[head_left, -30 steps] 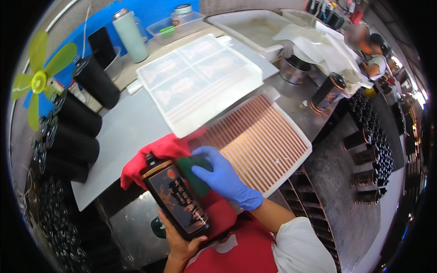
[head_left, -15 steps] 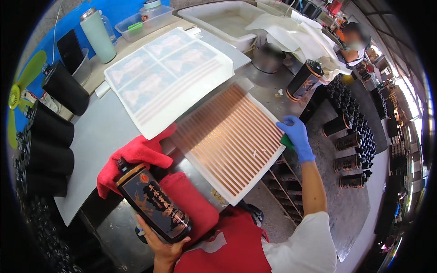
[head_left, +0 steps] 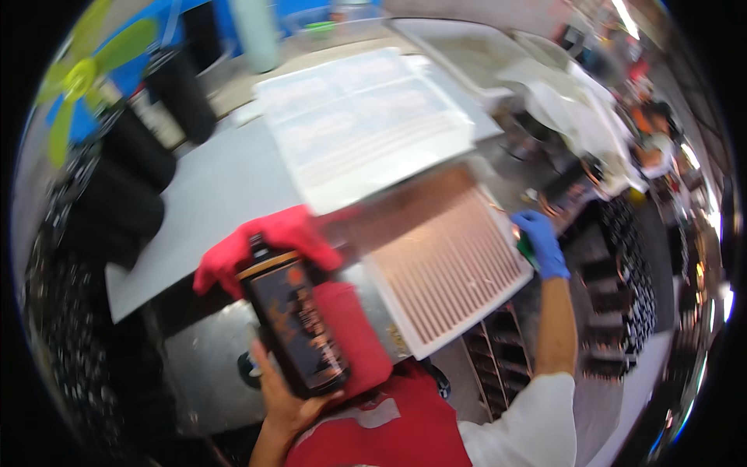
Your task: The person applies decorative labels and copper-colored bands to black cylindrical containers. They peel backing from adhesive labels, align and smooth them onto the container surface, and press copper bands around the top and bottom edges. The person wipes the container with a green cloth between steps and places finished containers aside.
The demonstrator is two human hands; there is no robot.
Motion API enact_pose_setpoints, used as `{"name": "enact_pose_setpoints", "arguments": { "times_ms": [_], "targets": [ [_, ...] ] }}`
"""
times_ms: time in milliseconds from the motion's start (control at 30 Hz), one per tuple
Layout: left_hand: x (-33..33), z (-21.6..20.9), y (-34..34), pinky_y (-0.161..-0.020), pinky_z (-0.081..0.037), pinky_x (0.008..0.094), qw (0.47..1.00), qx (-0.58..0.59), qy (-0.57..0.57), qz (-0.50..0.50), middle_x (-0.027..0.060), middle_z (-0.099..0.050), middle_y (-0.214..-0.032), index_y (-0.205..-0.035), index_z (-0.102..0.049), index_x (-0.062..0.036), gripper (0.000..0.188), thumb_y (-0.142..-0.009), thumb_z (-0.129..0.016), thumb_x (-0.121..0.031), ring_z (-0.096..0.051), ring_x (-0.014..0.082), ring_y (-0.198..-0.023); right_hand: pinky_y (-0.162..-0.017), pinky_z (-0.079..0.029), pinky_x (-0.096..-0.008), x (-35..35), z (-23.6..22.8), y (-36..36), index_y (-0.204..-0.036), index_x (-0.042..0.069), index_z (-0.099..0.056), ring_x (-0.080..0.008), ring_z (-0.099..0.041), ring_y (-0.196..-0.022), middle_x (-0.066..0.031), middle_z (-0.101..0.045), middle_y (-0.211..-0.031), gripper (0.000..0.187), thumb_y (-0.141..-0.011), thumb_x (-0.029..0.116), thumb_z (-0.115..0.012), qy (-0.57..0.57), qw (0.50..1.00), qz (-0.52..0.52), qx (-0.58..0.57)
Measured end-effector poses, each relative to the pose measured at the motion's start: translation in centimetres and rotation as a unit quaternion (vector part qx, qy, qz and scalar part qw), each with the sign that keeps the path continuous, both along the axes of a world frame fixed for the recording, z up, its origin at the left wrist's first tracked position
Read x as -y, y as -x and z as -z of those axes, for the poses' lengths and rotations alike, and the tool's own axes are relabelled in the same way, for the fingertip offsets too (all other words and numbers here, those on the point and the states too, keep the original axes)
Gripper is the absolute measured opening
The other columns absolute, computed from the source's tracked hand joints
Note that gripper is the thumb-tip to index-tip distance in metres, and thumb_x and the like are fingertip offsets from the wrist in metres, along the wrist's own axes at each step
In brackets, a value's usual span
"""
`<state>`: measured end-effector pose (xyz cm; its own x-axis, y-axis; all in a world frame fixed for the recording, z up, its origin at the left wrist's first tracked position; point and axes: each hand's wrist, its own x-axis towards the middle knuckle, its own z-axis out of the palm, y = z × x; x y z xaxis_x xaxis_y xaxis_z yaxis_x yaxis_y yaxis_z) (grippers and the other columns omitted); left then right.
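My left hand [head_left: 284, 398], bare, is closed round the lower end of a black bottle [head_left: 299, 327] with a gold band and a decorated label. The bottle tilts, its neck pointing away from me beside a red cloth [head_left: 261, 233]. Under the bottle's right side is a red padded block [head_left: 348, 335]. On my right hand [head_left: 545, 247] is a blue glove; its fingers are closed on a small green piece [head_left: 525, 249], whose kind I cannot make out. That hand is at the right edge of a white-bordered sheet with copper-coloured stripes [head_left: 443, 276].
Behind the striped sheet lies a stack of pale printed sheets [head_left: 366, 132]. Black bottles [head_left: 117, 210] stand at the left near a green fan [head_left: 79, 78]. A white basin [head_left: 451, 50] is at the back. Rows of bottles [head_left: 626, 265] fill the right, and a person [head_left: 657, 148] is farther off.
The whole view has swung, so the scene sits farther right, and it is blurred. The bottle in my left hand looks slightly more upright. Both hands keep their hold.
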<state>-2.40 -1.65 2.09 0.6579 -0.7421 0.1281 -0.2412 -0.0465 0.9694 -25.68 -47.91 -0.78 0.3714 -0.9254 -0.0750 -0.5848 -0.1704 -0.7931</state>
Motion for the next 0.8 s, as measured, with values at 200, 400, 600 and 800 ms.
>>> {"name": "enact_pose_setpoints", "arguments": {
  "times_ms": [200, 400, 600, 800],
  "targets": [
    [-0.9, 1.6, -0.9, -0.097, -0.037, 0.0429, 0.962, 0.254, -0.089, -0.038, 0.0288, -0.048, -0.124, -0.137, -0.012, 0.0154, 0.092, -0.074, -0.072, -0.015, -0.049, 0.0425, -0.113, -0.047, -0.03, -0.0156, -7.3, -7.6, -5.0, -0.082, 0.004, -0.062, -0.0014, -0.044, -0.053, 0.0028, -0.056, -0.066, 0.013, -0.082, 0.016, -0.062, -0.156, 0.982, -0.095, 0.042],
    [-0.8, 0.1, -0.8, -0.099, -0.035, 0.0434, 0.963, 0.262, -0.035, -0.052, 0.0322, -0.041, -0.13, -0.136, -0.02, 0.0129, 0.09, -0.073, -0.075, -0.021, -0.042, 0.0444, -0.12, -0.049, -0.035, -0.0157, -15.7, -14.5, -9.1, -0.08, -0.001, -0.064, -0.004, -0.049, -0.054, -0.0005, -0.058, -0.066, 0.007, -0.076, 0.005, -0.066, -0.152, 0.968, -0.201, -0.017],
    [-0.1, -5.5, -3.4, -0.098, -0.036, 0.039, 0.975, 0.159, 0.137, 0.068, 0.027, -0.042, -0.13, -0.128, -0.043, 0.0035, 0.06, -0.083, -0.065, -0.029, -0.044, 0.038, -0.118, -0.049, -0.037, -0.0219, -25.3, -21.8, -14.2, -0.074, 0.003, -0.069, -0.0077, -0.05, -0.053, -0.0025, -0.058, -0.06, 0.011, -0.065, 0.003, -0.076, -0.079, 0.882, -0.449, -0.12],
    [3.6, -11.8, -4.1, -0.07, -0.042, 0.0243, 0.9, -0.245, 0.142, 0.331, 0.0069, -0.06, -0.083, -0.088, -0.061, 0.0036, 0.019, -0.086, -0.061, -0.015, -0.054, 0.0109, -0.078, -0.048, -0.031, -0.0215, -27.5, -24.7, -15.8, -0.07, 0.004, -0.068, -0.0059, -0.047, -0.051, -0.0003, -0.054, -0.057, 0.016, -0.061, 0.01, -0.08, 0.003, 0.87, -0.491, -0.043]
  ]
}}
